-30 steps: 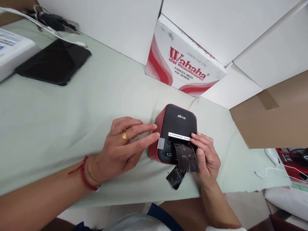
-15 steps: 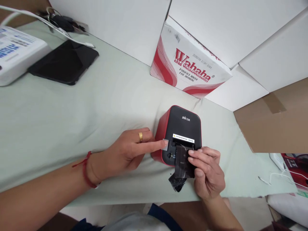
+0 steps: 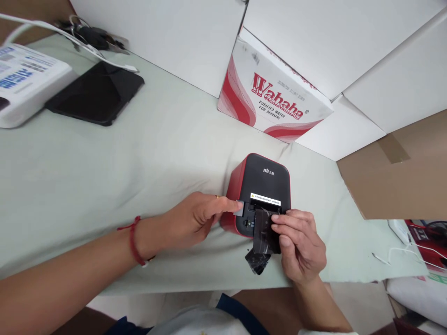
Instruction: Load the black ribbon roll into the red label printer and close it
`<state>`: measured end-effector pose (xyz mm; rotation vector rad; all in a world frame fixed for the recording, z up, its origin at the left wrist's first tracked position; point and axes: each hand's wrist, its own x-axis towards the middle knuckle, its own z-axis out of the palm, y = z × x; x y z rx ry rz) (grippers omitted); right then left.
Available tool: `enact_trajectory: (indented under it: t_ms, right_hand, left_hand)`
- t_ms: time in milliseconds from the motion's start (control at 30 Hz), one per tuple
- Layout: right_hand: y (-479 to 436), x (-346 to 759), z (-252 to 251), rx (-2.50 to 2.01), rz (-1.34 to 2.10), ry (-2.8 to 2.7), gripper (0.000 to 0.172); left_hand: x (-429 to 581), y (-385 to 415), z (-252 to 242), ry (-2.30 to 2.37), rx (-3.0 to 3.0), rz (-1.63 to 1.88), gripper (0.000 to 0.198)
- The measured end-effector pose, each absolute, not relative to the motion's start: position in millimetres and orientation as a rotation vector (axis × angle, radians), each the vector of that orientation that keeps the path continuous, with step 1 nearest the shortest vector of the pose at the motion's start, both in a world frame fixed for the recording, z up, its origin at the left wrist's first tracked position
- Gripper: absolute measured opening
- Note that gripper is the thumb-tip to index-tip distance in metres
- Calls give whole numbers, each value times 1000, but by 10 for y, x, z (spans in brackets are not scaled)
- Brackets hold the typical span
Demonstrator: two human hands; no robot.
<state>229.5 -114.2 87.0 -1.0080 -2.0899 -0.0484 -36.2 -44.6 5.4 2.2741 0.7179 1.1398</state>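
Broadly, table (image 3: 104,153): draped in pale green cloth, its left end running out of frame.
Boxes (image 3: 167,32): plain white cartons wall off the far side, all cut by the top edge.
Cardboard (image 3: 401,177): brown sheet at far right, cut by the frame and lying over the table's corner.
Wahaha box (image 3: 272,97): red-and-white carton tilted against the white ones, its lower corner tucked out of sight.
Tablet (image 3: 96,93): dark and flat at far left, with a white cable (image 3: 70,42) crossing behind it.
Packet (image 3: 28,83): white with blue print, cut off at the left edge.
Printer (image 3: 268,181): black top, red sides, standing mid-table just in front of the Wahaha box, between both hands (its label is too small to read).
Left hand (image 3: 190,221): fingers curled together, index tip and thumb at the tab; pinching or only pressing, I cannot tell. Red cord (image 3: 133,235) on the wrist.
Right hand (image 3: 300,246): thumb and fingers pinching the film at the printer's front.
Film (image 3: 263,232): dark glossy strip hanging from the printer's front, hiding much of it, with its lower end crumpled.
Tab (image 3: 239,208): small grey patch on the printer's left front corner, partly under a fingertip.
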Motion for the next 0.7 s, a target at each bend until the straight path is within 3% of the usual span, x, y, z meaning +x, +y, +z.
enact_trajectory:
  t_ms: [133, 333, 533, 700]
  right_hand:
    - [-1115, 2232, 926, -969, -25, -2117, 28]
    - [-1122, 2195, 1085, -981, 3, -2185, 23]
    - [-820, 2204, 1484, -1432, 343, -2292, 14]
    - [-420, 2011, 1629, -2007, 271, -2673, 36]
  left_hand:
    - [-349, -408, 124, 371, 2157, 1210, 55]
    - [-364, -409, 175, 379, 2135, 1138, 55]
    - [-343, -397, 90, 404, 2299, 1238, 67]
    - [-328, -384, 80, 452, 2362, 1270, 51]
